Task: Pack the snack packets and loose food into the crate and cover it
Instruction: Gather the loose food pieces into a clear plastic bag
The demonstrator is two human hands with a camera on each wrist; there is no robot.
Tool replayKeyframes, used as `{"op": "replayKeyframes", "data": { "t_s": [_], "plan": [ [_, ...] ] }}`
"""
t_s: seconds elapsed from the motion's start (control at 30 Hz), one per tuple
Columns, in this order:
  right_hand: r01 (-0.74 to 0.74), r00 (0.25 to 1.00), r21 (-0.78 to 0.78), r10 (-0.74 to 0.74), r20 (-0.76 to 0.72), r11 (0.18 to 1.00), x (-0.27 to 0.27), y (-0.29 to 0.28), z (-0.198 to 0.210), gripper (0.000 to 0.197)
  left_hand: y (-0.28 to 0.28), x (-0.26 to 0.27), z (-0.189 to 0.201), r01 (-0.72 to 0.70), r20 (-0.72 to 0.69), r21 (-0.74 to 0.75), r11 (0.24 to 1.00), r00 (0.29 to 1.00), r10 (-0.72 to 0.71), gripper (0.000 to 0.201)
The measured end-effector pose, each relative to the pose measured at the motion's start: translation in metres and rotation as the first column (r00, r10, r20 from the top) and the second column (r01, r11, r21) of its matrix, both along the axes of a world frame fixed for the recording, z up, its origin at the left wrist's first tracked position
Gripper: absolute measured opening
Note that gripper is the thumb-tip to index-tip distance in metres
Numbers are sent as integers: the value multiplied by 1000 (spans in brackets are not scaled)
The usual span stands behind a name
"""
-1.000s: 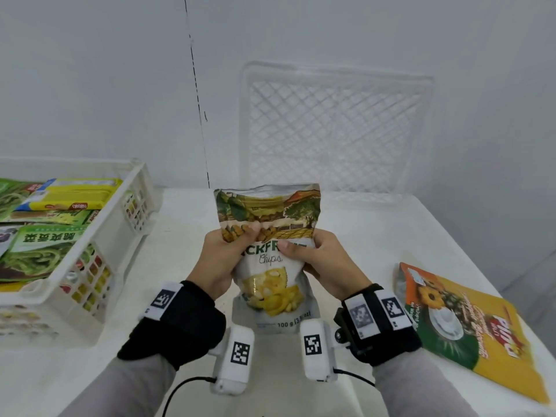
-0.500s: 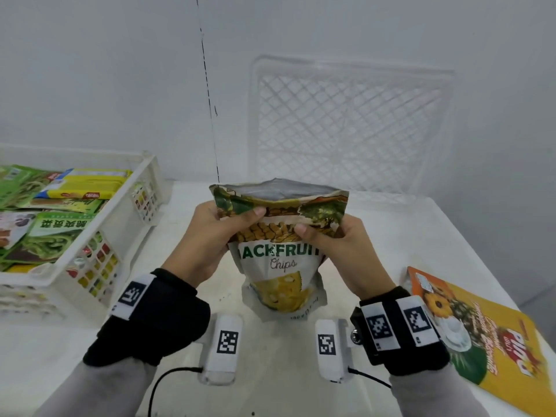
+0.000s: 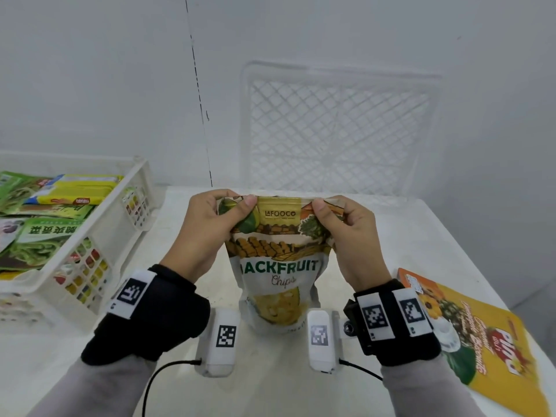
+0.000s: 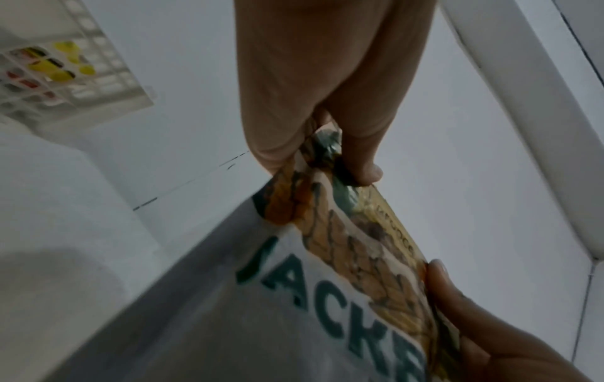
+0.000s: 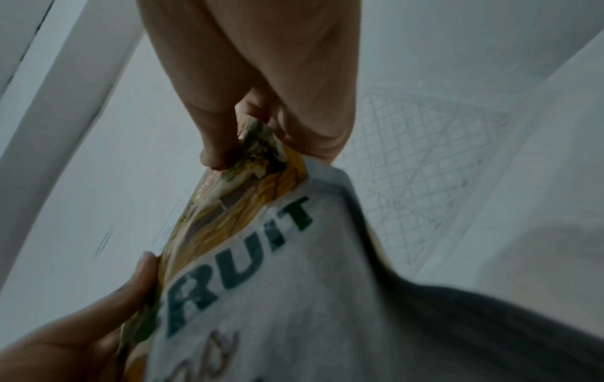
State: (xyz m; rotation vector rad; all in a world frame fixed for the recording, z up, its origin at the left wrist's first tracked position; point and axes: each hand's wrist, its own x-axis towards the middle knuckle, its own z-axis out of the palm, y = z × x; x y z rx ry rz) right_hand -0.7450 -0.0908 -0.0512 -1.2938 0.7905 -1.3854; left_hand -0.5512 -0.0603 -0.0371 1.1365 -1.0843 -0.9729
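Observation:
A white and yellow jackfruit chips pouch hangs upright over the middle of the white table. My left hand pinches its top left corner and my right hand pinches its top right corner, the top edge pulled flat between them. The left wrist view shows the pouch gripped by my left hand between thumb and fingers; in the right wrist view my right hand grips the pouch the same way. The white crate at the left holds several snack packets.
A white lattice crate lid leans upright against the wall behind the table. An orange and yellow biscuit packet lies flat near the table's right edge. The crate's corner shows in the left wrist view, the lattice lid in the right.
Both hands have slid from the pouch's middle up to its top corners. The open, bulging top is now pulled flat and straight between them, and the pouch hangs lower in front of me.

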Motion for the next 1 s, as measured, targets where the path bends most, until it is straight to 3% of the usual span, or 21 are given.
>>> {"op": "replayKeyframes", "data": {
  "t_s": [0.13, 0.2, 0.27, 0.3, 0.37, 0.47, 0.57, 0.73, 0.83, 0.93, 1.0],
  "plan": [
    [-63, 987, 157, 38, 155, 986, -6, -1, -1, 24, -4, -7, 1, 27, -35, 57, 998, 999, -25, 34],
    [-42, 987, 173, 14, 160, 984, -10, -2, -1, 29, -5, -13, 2, -19, 55, 36, 999, 998, 17, 28],
    [-19, 989, 174, -7, 149, 985, -15, -2, -1, 27, -7, -18, 6, -79, 256, -31, 996, 963, 84, 20],
    [-7, 989, 176, -19, 147, 984, -17, -1, 0, 26, -8, -19, 10, -92, 387, -91, 992, 914, 121, 18],
    [14, 987, 181, -42, 155, 983, -22, 0, 1, 25, -8, -28, 19, -45, 634, -253, 967, 747, 200, 16],
    [47, 984, 168, -74, 159, 985, -28, 3, 5, 23, -10, -51, 29, 197, 841, -402, 894, 465, 276, 23],
    [83, 982, 136, -104, 155, 987, -34, 6, 8, 30, -17, -77, 30, 335, 907, -352, 874, 352, 230, 24],
    [131, 977, 116, -148, 152, 985, -52, 6, 9, 35, -30, -105, 29, 377, 895, -379, 845, 382, 231, 18],
    [105, 991, 107, -113, 74, 989, -66, 4, 8, 36, -33, -115, 29, 379, 879, -392, 838, 423, 220, 20],
    [24, 992, 84, -13, -128, 996, -94, 0, 9, 34, -36, -119, 27, 375, 882, -363, 853, 433, 185, 21],
    [50, 912, 46, -27, -409, 998, -122, -3, 10, 33, -38, -122, 26, 372, 886, -353, 859, 427, 179, 20]
  ]
}}
